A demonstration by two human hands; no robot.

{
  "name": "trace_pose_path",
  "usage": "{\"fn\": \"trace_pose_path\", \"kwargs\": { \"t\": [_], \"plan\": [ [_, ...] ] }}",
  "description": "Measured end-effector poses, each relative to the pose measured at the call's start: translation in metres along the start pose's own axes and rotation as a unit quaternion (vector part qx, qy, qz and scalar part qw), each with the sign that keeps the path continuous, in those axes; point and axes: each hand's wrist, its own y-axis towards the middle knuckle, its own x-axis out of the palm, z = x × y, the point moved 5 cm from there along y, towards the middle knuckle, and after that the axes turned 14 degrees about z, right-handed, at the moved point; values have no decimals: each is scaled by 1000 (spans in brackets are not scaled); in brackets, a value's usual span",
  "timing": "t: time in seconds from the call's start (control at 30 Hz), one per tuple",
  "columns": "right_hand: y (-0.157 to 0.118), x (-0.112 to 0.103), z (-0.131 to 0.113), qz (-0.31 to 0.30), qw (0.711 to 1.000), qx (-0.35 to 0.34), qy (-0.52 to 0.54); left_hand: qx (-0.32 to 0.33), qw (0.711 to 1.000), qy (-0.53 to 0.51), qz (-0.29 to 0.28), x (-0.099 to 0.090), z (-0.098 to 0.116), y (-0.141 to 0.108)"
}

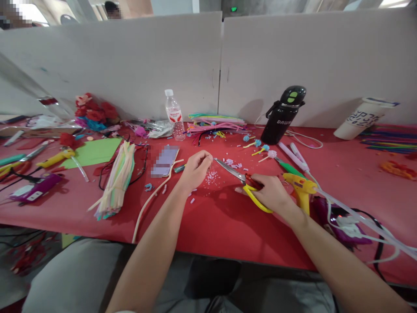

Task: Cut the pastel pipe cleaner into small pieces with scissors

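Observation:
My right hand (269, 191) grips a pair of scissors (232, 170) with yellow and red handles, blades pointing left. Just beyond the blade tips, my left hand (199, 168) is closed in a pinch; whatever lies between its fingers is too small to make out. Under and between the hands, tiny pink clippings (212, 177) are scattered on the red tabletop (211, 230). Short lilac pieces (233, 164) lie behind the scissors. A long cream pipe cleaner (148, 204) runs along the table left of my left forearm.
To the left lie a pipe cleaner bundle (119, 178) and a phone (165, 161). A plastic bottle (174, 115) and a black flask (283, 115) stand at the back. Right of my hand is a yellow glue gun (301, 189) with a cord. A white cup (361, 118) leans farther right.

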Motion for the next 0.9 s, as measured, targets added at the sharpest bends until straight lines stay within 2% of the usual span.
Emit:
{"fn": "trace_pose_path", "kwargs": {
  "t": [0.9],
  "plan": [
    [0,0,1,9,1000,-3,4,2,1000,11,5,0,-1,1]
  ]
}}
